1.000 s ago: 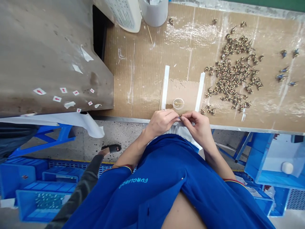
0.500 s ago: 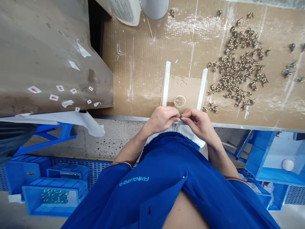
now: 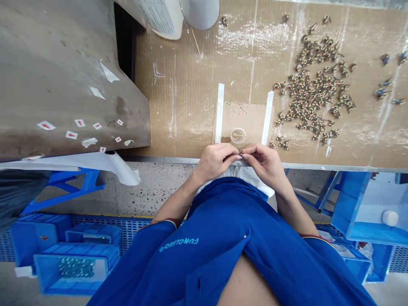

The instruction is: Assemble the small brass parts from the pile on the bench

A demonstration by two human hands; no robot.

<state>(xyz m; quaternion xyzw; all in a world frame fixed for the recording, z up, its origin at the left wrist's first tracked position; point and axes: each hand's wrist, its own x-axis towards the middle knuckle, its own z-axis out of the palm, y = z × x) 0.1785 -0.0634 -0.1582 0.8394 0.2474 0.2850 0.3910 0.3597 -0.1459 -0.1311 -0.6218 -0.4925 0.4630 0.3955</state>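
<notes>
**View:** head camera, looking down at the bench edge; clock directions are taken from the hands, with 12 o'clock toward the top of the view.

**Left hand [image 3: 214, 162]:** closed, its fingertips pinching in from the 9 o'clock side.

**Right hand [image 3: 266, 163]:** closed in the same way, pinching in from the 3 o'clock side and meeting the left hand's fingertips.

**Held thing:** a small brass-coloured part [image 3: 241, 152] is gripped between both hands, just above the bench's metal edge [image 3: 191, 160]. It is too small to make out its shape.

**Nearest at 12 o'clock:** a clear round dish [image 3: 238, 136] sits just beyond the fingertips, with a thin wire loop inside it. It lies on a cardboard patch [image 3: 242, 118] between two white tape strips [image 3: 219, 114].

**At 2 o'clock:** a loose pile of brass-coloured parts [image 3: 309, 93] is spread on the cardboard-covered bench [image 3: 178, 106], with a few strays near the right hand.

**Further out at 2 o'clock:** several blue-tipped parts [image 3: 381, 93] lie well apart from the pile.

**At 11 o'clock:** a white cup [image 3: 200, 12] stands beside a white grilled box [image 3: 156, 17], with a thin wooden stick [image 3: 195, 40] lying near them.

**Below the hands:** the person's blue shirt [image 3: 223, 242] fills the 6 o'clock side, with blue crates [image 3: 76, 267] on the floor at 7 o'clock.
</notes>
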